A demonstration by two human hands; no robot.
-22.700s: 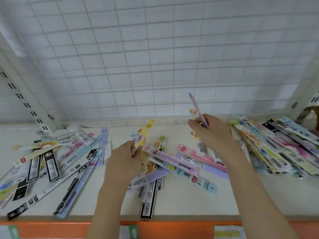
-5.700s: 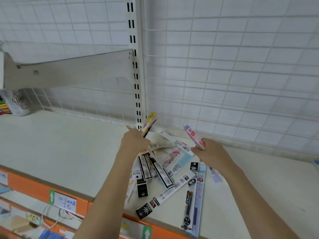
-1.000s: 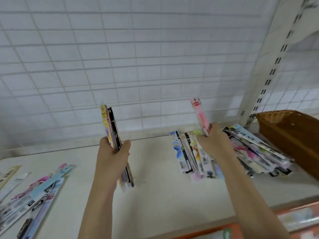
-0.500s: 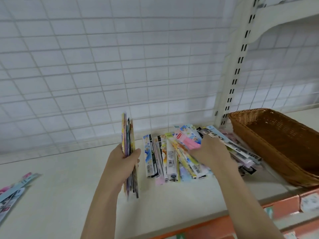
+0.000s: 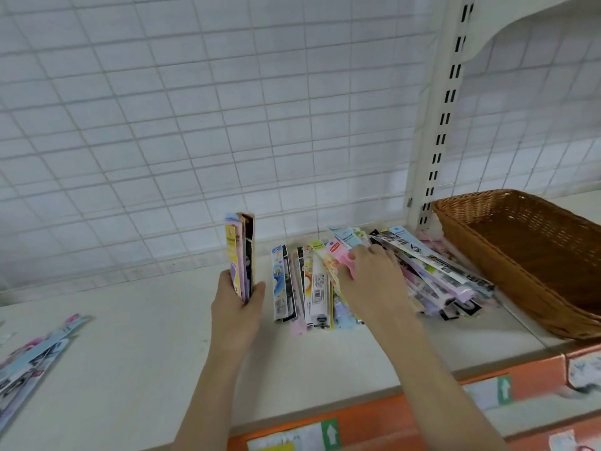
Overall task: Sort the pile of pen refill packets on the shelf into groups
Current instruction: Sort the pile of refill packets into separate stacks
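Note:
My left hand grips an upright bundle of refill packets, yellow, pink and black, standing on edge above the cream shelf. My right hand lies on a spread group of packets at the shelf's back, fingers curled over a pink packet that lies on that group. More long packets fan out to the right of my hand, partly hidden under it. Another group of packets lies at the far left edge.
A brown wicker basket stands at the right, close to the packets. A white wire grid backs the shelf, with a slotted upright post beside the basket. An orange price rail runs along the front edge.
My right hand has brought the pink packet down from upright onto the spread group at the back. My left hand keeps its bundle upright. The view has shifted to the right.

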